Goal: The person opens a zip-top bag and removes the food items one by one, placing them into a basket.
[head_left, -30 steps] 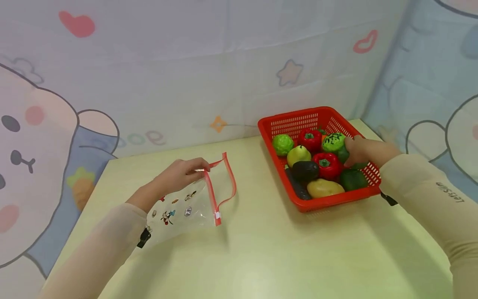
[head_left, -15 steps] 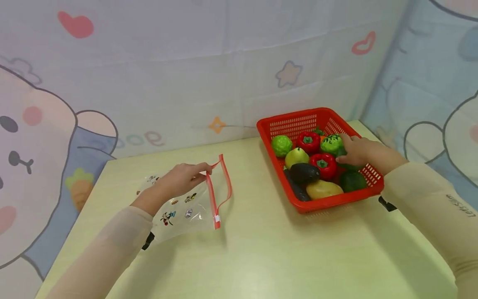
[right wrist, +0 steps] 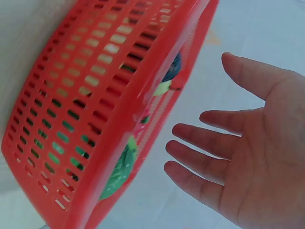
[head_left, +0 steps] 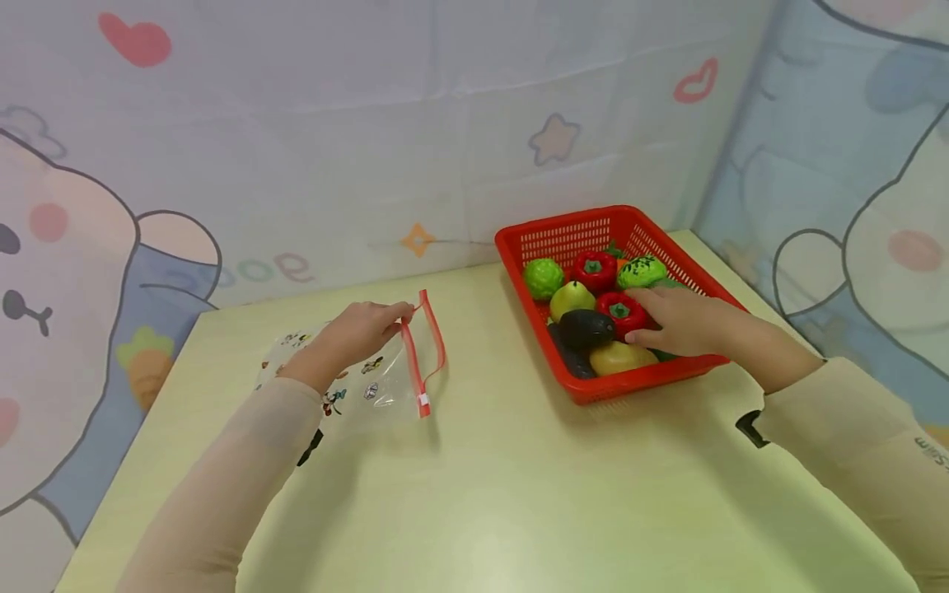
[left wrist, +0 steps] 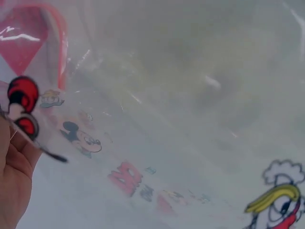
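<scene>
My left hand (head_left: 359, 333) pinches the upper rim of a clear slider zip bag (head_left: 385, 395) with a red zip edge and cartoon prints. The bag's mouth gapes towards the right; the left wrist view looks through its film. Over the red basket (head_left: 615, 383) my right hand (right wrist: 271, 148) has its fingers spread, with nothing in its grasp. Closest to it in the head view is a red bell pepper (head_left: 621, 310), partly covered by the fingers. Whether they touch cannot be told. Behind the hand lies a green, dark-speckled vegetable (head_left: 642, 270).
Also in the basket are a second red pepper (head_left: 595, 269), a bumpy green ball (head_left: 544, 278), a pear (head_left: 572, 300), a dark avocado (head_left: 586, 329) and a potato (head_left: 623, 358). The pale table (head_left: 489, 486) meets a printed cloth (head_left: 356, 165) behind.
My right hand has come away from the speckled green vegetable and shifted towards the near red pepper. The left hand keeps its pinch on the zip bag. The head view has turned slightly.
</scene>
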Demonstrator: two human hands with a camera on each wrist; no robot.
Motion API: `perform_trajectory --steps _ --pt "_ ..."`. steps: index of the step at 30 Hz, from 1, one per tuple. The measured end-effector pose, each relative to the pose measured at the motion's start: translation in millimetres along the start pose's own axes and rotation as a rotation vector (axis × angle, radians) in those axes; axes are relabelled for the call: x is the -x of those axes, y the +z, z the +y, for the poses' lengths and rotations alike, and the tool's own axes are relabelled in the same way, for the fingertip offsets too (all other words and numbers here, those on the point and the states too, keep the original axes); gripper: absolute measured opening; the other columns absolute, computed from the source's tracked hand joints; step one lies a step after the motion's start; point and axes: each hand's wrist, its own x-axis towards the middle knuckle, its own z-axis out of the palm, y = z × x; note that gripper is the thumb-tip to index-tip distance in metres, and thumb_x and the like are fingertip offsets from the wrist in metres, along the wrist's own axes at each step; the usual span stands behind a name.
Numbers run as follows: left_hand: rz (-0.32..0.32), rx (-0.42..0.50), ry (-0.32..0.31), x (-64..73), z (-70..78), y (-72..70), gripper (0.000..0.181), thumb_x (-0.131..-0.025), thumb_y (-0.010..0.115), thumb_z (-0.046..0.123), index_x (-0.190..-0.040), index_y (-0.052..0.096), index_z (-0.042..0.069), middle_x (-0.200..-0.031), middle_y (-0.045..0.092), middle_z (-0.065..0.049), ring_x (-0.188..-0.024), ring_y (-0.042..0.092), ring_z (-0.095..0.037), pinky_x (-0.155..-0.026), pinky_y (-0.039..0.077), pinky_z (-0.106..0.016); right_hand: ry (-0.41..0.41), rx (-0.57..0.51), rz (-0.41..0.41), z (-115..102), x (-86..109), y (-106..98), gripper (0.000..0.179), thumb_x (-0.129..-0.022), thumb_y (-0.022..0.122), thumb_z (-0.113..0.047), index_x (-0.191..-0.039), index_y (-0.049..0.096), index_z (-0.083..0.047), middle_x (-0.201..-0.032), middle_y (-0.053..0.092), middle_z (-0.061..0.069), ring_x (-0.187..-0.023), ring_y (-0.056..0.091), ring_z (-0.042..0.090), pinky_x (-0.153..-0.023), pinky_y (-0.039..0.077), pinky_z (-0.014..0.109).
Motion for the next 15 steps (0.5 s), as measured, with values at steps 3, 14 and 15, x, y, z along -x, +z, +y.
perform_trajectory --steps 3,14,15 --pt "-0.015 -0.03 -0.015 -7.2 -3.9 1.9 0.017 -0.091 0.056 0.007 -0.107 0.054 0.013 -0.096 0.068 -0.005 -0.073 0.061 -0.018 -0.074 0.05 -0.035 -0.016 -0.014 0.01 -9 8.2 2 0.07 -0.089 0.056 -0.039 -0.139 0.032 0.004 -0.137 0.042 0.026 -0.126 0.036 0.045 -0.102 0.031 0.056" --pt "0.014 0.016 -0.168 0.3 10.8 7.7 0.043 -0.094 0.047 0.01 -0.136 0.042 0.021 -0.107 0.065 -0.013 -0.05 0.044 -0.019 -0.058 0.043 -0.032 -0.118 -0.114 0.242 -48 6.9 20 0.053 -0.091 0.055 -0.034 -0.133 0.045 -0.003 -0.131 0.051 0.015 -0.122 0.045 0.034 -0.099 0.038 0.051" --pt "0.049 0.029 -0.208 2.7 17.3 6.5 0.046 -0.095 0.046 0.013 -0.139 0.038 0.021 -0.114 0.062 -0.014 -0.056 0.052 -0.024 -0.063 0.046 -0.036 -0.132 -0.131 0.267 -54 5.4 23 0.052 -0.091 0.055 -0.033 -0.133 0.045 -0.004 -0.132 0.051 0.014 -0.122 0.045 0.033 -0.099 0.039 0.05"
